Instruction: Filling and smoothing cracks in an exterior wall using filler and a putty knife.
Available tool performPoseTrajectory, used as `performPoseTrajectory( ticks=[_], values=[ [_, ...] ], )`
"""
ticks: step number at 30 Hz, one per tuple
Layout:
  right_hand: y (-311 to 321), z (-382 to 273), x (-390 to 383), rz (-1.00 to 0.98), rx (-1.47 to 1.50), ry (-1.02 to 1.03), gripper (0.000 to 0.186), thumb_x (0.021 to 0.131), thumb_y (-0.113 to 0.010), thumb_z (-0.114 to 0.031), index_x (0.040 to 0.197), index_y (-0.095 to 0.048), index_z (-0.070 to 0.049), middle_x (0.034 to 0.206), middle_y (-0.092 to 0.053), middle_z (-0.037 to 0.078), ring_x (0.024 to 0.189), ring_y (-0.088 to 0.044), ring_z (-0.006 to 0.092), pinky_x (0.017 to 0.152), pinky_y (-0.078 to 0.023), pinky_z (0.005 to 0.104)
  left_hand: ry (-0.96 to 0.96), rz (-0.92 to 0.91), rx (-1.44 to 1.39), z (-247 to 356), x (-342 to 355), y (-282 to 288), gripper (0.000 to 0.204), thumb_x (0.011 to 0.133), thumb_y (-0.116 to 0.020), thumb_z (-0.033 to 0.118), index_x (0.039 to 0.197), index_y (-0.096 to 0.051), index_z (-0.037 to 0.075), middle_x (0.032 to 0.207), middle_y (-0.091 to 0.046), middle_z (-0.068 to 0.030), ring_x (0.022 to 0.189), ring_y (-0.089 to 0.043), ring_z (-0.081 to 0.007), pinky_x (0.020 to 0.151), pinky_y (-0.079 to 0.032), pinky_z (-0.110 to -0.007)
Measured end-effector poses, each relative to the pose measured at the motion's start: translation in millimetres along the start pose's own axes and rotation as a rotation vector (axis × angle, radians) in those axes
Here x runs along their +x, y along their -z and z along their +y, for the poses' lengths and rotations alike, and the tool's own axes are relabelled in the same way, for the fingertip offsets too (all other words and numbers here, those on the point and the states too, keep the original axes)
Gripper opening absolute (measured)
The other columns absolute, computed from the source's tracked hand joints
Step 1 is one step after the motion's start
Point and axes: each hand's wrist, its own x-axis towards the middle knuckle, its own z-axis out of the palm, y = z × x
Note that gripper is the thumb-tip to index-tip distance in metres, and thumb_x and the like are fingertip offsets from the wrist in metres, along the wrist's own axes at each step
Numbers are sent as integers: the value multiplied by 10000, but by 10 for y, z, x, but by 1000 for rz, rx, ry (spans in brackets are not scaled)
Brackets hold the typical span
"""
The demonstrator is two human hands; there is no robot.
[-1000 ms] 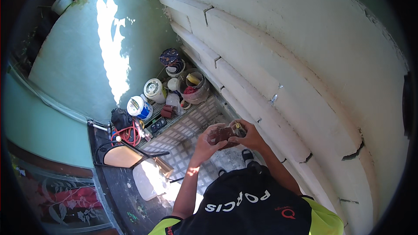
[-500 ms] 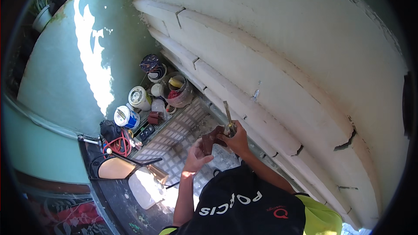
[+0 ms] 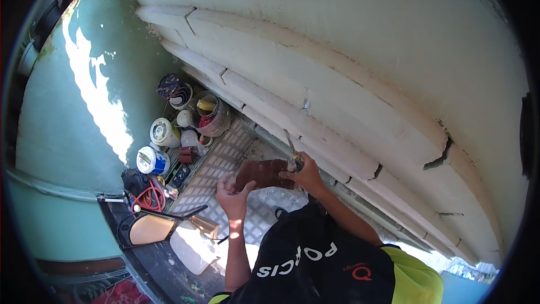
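Observation:
A reddish-brown sheet (image 3: 261,173), resembling sandpaper, stretches between my two hands in front of my body. My left hand (image 3: 232,197) grips its left end with thumb and fingers. My right hand (image 3: 306,175) holds the other end along with a slim tool (image 3: 290,142) that has a yellowish part and points up toward the stepped white wall. The fingertips of my right hand are partly hidden behind what it holds.
A ledged, cracked white wall (image 3: 343,84) rises at the right, meeting a green wall (image 3: 50,118). Paint buckets (image 3: 160,132), a plastic tub (image 3: 216,124) and a red hose (image 3: 149,197) crowd the corner. A dark table (image 3: 197,287) with a white board (image 3: 188,247) stands lower left.
The scene has shifted leftward in view. The brown sheet, bunched earlier, is now spread wider as my left hand moved left. The tool in my right hand came into clearer view, pointing upward.

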Motion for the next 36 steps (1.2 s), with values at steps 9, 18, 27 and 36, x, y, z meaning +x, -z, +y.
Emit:
performPoseTrajectory(
  ticks=[9, 18, 27, 36],
  values=[
    [159, -140, -369, -25, 408, 37, 542, 703, -921, -170, 1076, -544, -57, 792, -582, -19, 618, -557, 70, 502, -448, 235, 475, -206, -570, -508, -204, -183, 545, 990, -623, 167, 1461, -378, 42, 1283, -621, -93, 1131, -630, -202, 951, -525, -342],
    [235, 126, -896, 58, 557, -169, 516, 807, -845, -307, 1118, -524, -48, 875, -631, 42, 587, -536, 67, 461, -430, 224, 562, -467, -676, -106, -711, -610, 447, 1007, -607, 247, 1384, -448, 66, 1338, -573, -98, 1140, -625, -206, 947, -536, -372],
    [501, 127, -1432, 125, 314, 138, 733, 778, -858, -301, 1330, -463, -24, 824, -614, 35, 503, -535, 87, 419, -424, 231, 118, -805, -407, -349, -1124, -614, 441, 995, -544, 90, 1405, -426, -26, 1416, -494, -171, 1307, -503, -254, 1096, -433, -432],
    [899, 209, -1571, -65, 441, -2, 771, 779, -860, -285, 1357, -438, 4, 782, -612, 24, 546, -534, 74, 448, -412, 236, -709, -449, 529, 221, -1331, -912, 530, 817, -633, 9, 1336, -549, 72, 1347, -558, -145, 1253, -529, -342, 1041, -410, -446]
  ],
)
